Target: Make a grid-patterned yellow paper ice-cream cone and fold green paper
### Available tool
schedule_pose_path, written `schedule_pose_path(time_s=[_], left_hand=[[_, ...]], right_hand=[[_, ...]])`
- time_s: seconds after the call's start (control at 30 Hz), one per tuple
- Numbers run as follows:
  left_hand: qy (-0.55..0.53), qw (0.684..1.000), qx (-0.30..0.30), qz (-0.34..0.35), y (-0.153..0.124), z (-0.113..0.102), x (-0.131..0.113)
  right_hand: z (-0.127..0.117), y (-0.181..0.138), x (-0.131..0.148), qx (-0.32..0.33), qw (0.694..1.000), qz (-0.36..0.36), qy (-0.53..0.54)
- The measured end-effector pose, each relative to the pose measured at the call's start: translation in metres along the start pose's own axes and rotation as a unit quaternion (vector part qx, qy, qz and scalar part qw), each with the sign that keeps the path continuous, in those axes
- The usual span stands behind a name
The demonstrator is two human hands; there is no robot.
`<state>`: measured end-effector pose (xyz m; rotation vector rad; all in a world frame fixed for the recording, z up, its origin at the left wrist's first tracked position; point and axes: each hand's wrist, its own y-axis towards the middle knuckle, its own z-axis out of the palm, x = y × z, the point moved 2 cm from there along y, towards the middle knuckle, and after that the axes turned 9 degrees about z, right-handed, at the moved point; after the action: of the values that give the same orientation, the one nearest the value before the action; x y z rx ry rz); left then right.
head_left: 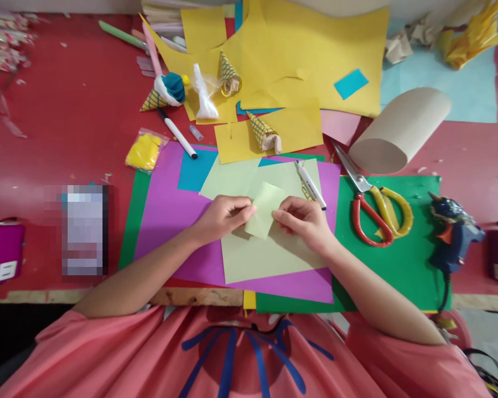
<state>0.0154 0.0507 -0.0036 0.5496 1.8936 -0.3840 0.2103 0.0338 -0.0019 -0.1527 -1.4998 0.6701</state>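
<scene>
A small pale green piece of paper [265,209] is held up between my two hands. My left hand [226,217] pinches its left edge between thumb and fingers. On the opposite edge, my right hand [301,221] pinches it the same way. Beneath lies a larger pale green sheet [249,262] on a purple sheet [182,232]. A white marker [311,185] rests just beyond my right hand. Scissors with one red and one yellow handle [367,196] lie to the right, blades pointing away from me.
Paper cones [259,132], one topped with blue and white, stand among yellow sheets [315,50] at the back. At right are a cardboard tube [400,130] and a blue glue gun [454,232]. A capped marker [177,132] and a yellow clay packet [145,152] lie left.
</scene>
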Motion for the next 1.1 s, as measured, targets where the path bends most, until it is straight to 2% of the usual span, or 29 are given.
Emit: schedule_pose_path(time_s=[0.17, 0.47, 0.67, 0.9, 1.1], left_hand=[[-0.002, 1.0, 0.011, 0.009, -0.0006, 0.0007, 0.0012], [0.014, 0.999, 0.007, 0.032, -0.0008, 0.0004, 0.0012], [0.002, 1.0, 0.011, 0.01, -0.0018, 0.0014, 0.0028], [-0.081, 0.995, 0.017, -0.051, -0.0033, 0.0039, 0.0031], [0.032, 0.999, -0.032, 0.028, -0.0004, -0.0005, -0.002]], right_hand=[[0.0006, 0.0015, -0.0028, 0.044, 0.998, 0.027, 0.041], [0.0003, -0.001, 0.0016, -0.002, 0.999, 0.02, 0.028], [-0.0015, -0.0013, 0.0012, -0.033, 0.998, 0.005, 0.048], [-0.002, -0.0008, 0.0011, -0.044, 0.997, 0.004, 0.061], [-0.002, -0.0003, -0.0004, -0.041, 0.996, -0.002, 0.074]])
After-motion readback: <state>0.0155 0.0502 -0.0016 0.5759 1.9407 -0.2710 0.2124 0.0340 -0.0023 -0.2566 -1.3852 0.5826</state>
